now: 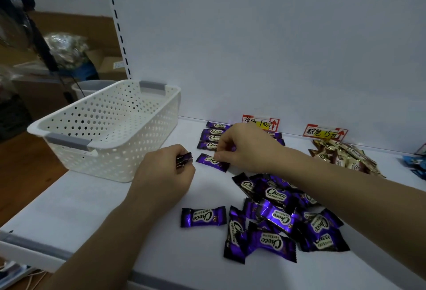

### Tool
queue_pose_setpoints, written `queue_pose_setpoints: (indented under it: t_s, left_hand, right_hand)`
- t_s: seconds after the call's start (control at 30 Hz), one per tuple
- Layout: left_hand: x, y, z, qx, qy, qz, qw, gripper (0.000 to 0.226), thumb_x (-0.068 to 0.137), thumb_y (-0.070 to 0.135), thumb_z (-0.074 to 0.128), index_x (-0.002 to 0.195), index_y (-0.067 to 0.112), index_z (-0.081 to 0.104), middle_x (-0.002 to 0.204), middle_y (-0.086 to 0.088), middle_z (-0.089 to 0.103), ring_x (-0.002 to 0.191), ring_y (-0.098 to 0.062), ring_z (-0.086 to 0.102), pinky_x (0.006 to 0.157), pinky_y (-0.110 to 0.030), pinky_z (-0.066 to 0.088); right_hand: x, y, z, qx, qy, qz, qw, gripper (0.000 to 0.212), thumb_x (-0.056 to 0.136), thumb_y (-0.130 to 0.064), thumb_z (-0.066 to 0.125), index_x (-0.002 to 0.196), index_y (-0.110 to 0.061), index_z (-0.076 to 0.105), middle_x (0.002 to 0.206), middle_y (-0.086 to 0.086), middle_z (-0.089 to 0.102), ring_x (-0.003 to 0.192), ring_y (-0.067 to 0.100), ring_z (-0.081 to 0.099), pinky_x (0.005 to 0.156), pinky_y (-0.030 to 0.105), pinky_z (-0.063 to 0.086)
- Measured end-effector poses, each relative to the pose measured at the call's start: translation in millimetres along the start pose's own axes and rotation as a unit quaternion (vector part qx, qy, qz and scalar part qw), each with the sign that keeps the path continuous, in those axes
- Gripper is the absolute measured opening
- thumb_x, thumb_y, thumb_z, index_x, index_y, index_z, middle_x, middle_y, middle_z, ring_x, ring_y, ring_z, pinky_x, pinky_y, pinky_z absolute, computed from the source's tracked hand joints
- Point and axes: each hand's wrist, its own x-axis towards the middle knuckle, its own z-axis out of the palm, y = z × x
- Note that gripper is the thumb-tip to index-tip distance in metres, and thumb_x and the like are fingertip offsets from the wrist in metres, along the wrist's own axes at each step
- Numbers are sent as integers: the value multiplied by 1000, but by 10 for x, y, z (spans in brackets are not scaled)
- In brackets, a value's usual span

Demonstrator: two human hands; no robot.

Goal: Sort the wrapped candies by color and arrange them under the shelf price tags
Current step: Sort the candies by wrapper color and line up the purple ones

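1. Gripping a small bunch of dark purple foil-wrapped candies [184,160] between curled fingers and thumb, the left hand [166,172] hovers over the white shelf board [92,197], just right of the white perforated plastic basket [110,128].
2. The right hand [244,149] reaches across with its fingers bent downward. Its fingertips pinch the upper edge of a single purple Choco candy [213,162], which lies flat on the shelf board at a slight tilt.
3. That candy sits just in front of a neat column of purple candies [211,136]. Four of them show, lying one behind another up to the back wall.
4. The column lies just left of the first red-and-yellow price tag [260,123], whose lower part the right hand covers. A few more purple wrappers [277,137] peek out on the far side of that hand.
5. A loose heap of purple candies [283,216] lies nearer the person, partly under the right forearm. One lone purple candy [202,217] rests apart from the heap, on its left.
6. A second red-and-yellow price tag [325,132] stands against the back wall farther right, with a pile of brown-and-gold wrapped candies [343,153] just in front of it.
7. Some blue wrappers [415,165] show at the right edge, cut off by the frame.
8. The basket stands at the left end of the shelf board, well apart from the heap.
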Motion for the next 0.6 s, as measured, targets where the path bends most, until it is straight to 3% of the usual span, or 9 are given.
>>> queue_pose_setpoints:
  t_s: [0.07, 0.17, 0.2, 0.27, 0.43, 0.6]
  left_hand:
    - [12, 0, 2, -2, -2, -7, 1000, 6, 87, 25, 64, 85, 25, 69, 72, 14, 69, 75, -3, 64, 69, -27, 50]
    - [24, 10, 6, 2, 2, -13, 1000, 7, 87, 25, 63, 83, 23, 69, 70, 13, 68, 73, -5, 63, 66, -26, 49]
    - [24, 16, 7, 3, 10, -13, 1000, 8, 87, 24, 63, 81, 22, 68, 68, 12, 67, 71, -6, 62, 63, -24, 47]
    - [27, 23, 7, 0, 38, -19, 999, 16, 88, 21, 62, 73, 16, 63, 60, 6, 62, 63, -10, 59, 56, -25, 42]
    - [53, 36, 31, -1, 68, -45, 997, 27, 86, 19, 60, 63, 9, 50, 49, 1, 49, 53, -16, 50, 48, -27, 31]
    - [51, 49, 25, -3, 73, -39, 997, 29, 87, 19, 61, 62, 9, 49, 48, 1, 46, 53, -16, 50, 48, -25, 30]
  right_hand:
    - [-6, 22, -61, -27, 0, -54, 998, 12, 94, -23, 67, 100, -25, 76, 96, -8, 74, 87, 8, 66, 77, 30, 54]
    - [33, 2, -78, -140, -69, -196, 968, 45, 87, -4, 70, 120, -34, 69, 122, -8, 62, 111, 11, 55, 82, 31, 50]
    - [54, -13, -61, -162, -78, -230, 957, 51, 82, -1, 73, 120, -34, 70, 122, -8, 62, 113, 12, 55, 81, 32, 51]
    - [94, -33, -39, -163, -81, -262, 948, 42, 83, -4, 73, 115, -31, 74, 117, -8, 66, 109, 13, 59, 81, 31, 51]
    - [91, -29, -63, -47, -83, -174, 980, 12, 90, -26, 73, 101, -23, 77, 95, -12, 74, 85, 5, 65, 79, 25, 52]
    - [135, -91, 120, 34, 1, -51, 998, 11, 82, -30, 81, 81, -19, 79, 72, -8, 73, 67, 3, 66, 61, 9, 46]
